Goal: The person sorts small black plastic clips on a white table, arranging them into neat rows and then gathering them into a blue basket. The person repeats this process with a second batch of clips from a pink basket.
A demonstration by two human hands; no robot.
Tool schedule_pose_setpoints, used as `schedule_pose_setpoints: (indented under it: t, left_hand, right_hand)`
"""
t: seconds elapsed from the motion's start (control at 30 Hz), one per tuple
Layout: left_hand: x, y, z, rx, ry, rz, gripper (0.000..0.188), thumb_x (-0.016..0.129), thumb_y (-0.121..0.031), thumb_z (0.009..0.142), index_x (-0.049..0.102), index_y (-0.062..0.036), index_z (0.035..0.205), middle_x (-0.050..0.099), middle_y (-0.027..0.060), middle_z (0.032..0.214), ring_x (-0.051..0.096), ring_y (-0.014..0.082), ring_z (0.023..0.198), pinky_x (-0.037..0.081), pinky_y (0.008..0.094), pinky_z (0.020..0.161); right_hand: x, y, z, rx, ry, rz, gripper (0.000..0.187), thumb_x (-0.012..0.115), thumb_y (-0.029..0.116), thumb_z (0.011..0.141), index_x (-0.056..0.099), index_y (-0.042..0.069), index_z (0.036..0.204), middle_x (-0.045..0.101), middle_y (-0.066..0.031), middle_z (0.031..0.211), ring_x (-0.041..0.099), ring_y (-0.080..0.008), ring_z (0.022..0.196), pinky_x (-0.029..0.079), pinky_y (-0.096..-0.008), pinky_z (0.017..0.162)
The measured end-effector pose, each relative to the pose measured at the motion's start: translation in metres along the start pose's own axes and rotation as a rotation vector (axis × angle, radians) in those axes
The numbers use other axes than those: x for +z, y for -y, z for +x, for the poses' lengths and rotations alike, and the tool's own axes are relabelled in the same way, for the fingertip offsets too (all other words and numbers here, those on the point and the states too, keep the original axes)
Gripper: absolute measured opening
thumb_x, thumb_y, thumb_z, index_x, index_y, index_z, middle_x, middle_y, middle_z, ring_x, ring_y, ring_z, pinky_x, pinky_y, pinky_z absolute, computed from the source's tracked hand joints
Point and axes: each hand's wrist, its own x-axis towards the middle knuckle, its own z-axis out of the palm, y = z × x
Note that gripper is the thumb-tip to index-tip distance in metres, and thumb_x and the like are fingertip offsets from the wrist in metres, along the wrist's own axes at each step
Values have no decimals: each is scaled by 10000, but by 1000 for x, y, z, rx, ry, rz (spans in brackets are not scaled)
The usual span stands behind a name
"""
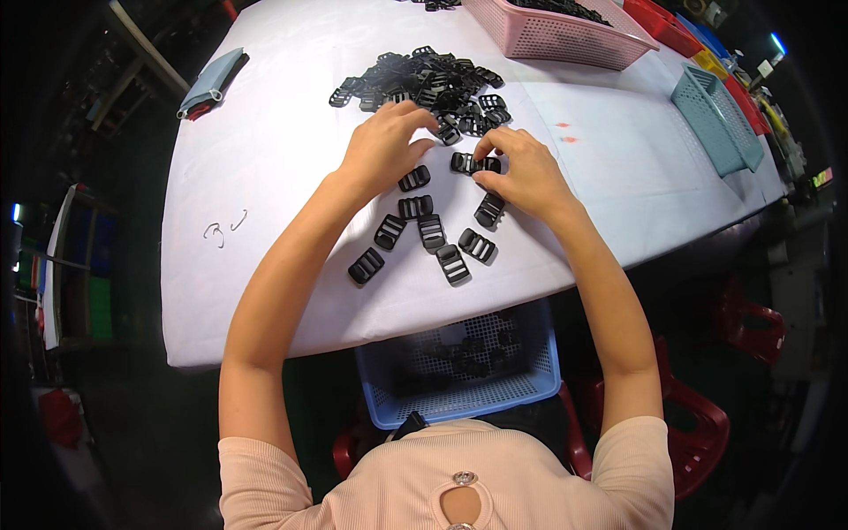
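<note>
A heap of black plastic strap buckles lies on the white-covered table. At its near left edge is my left hand, thumb and fingers curved apart with a gap between them; its fingertips are close to a loose buckle. My right hand pinches a black buckle between thumb and forefinger, low over the cloth. Another buckle lies against it on the left. Several single buckles are scattered between my forearms, toward the near table edge.
Below the near edge, a blue basket holds dark pieces. A pink basket filled with black parts stands at the far right, with a teal basket beyond it. A folded blue-grey cloth item lies far left. Red chairs stand nearby.
</note>
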Motion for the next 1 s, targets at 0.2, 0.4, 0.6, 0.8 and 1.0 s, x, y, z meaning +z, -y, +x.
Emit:
schedule_pose_setpoints:
  t: [0.2,0.4,0.6,0.8,1.0]
  left_hand:
    - [24,5,24,241,-30,296,289,647,-159,826,675,-153,1114,642,-15,1133,556,200,1025,482,343,855]
    - [23,4,16,89,-32,50,232,598,-172,879,683,-93,1080,684,43,1006,597,239,945,493,365,813]
    - [15,-5,10,-169,187,-406,244,571,-184,895,681,-20,1039,689,149,855,646,302,774,506,368,736]
    - [8,-10,8,-121,59,-85,262,635,-209,863,689,-47,1060,676,119,988,638,220,804,505,351,730]
    - [-18,6,-23,-253,155,-177,267,642,-160,857,684,-44,1093,685,110,980,618,197,796,513,336,728]
  right_hand:
    - [7,3,10,80,39,-62,303,718,308,721,697,124,962,622,-40,950,569,-234,1009,417,-432,862]
    - [17,1,5,-81,-198,-96,317,728,336,727,711,97,934,636,-62,992,588,-256,993,426,-437,869]
    - [-19,-33,-6,82,-214,-170,270,734,244,739,709,84,955,630,-61,1023,569,-258,1020,448,-390,888]
    - [-8,-23,-8,-311,-63,-27,202,687,154,791,704,122,990,646,-16,1069,553,-219,1031,421,-384,925]
    - [-15,-2,3,-2,199,101,269,679,169,827,677,88,1084,685,-32,918,593,-238,947,440,-352,844]
